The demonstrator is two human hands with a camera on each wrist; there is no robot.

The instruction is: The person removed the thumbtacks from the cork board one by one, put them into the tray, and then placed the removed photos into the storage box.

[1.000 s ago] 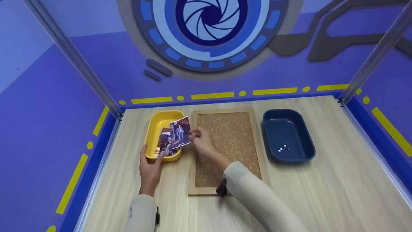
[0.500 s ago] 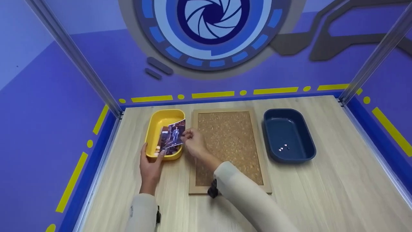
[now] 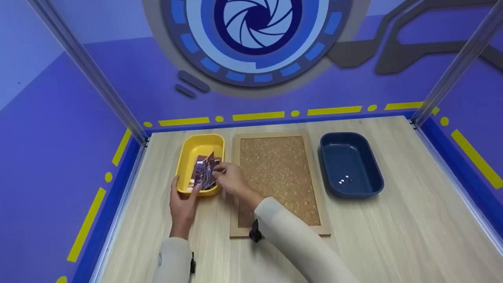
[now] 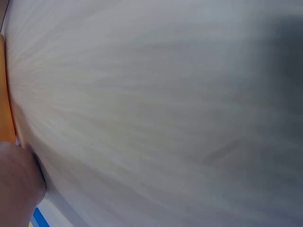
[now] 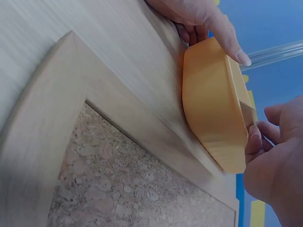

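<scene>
A yellow tray (image 3: 202, 148) stands at the left of the table, with several photo prints (image 3: 199, 173) lying in it. At its near left corner my left hand (image 3: 183, 208) holds it, the thumb (image 5: 228, 40) over the rim in the right wrist view. My right hand (image 3: 234, 181) pinches one photo print (image 3: 210, 169) by its right edge. That print is tilted steeply, low inside the tray over the others. In the right wrist view the right hand's fingertips (image 5: 254, 135) are right at the tray's rim, and the print is mostly hidden there.
A wood-framed cork board (image 3: 277, 169) lies in the middle, under the right forearm. To its right is a dark blue tray (image 3: 351, 155) with several small shiny pieces (image 3: 344, 180) in it. A blue wall (image 3: 255, 106) with yellow marks closes the back.
The right hand has moved left and down with the photo print, from above the tray's right rim into the tray. The print has turned nearly edge-on. The left hand stays put.
</scene>
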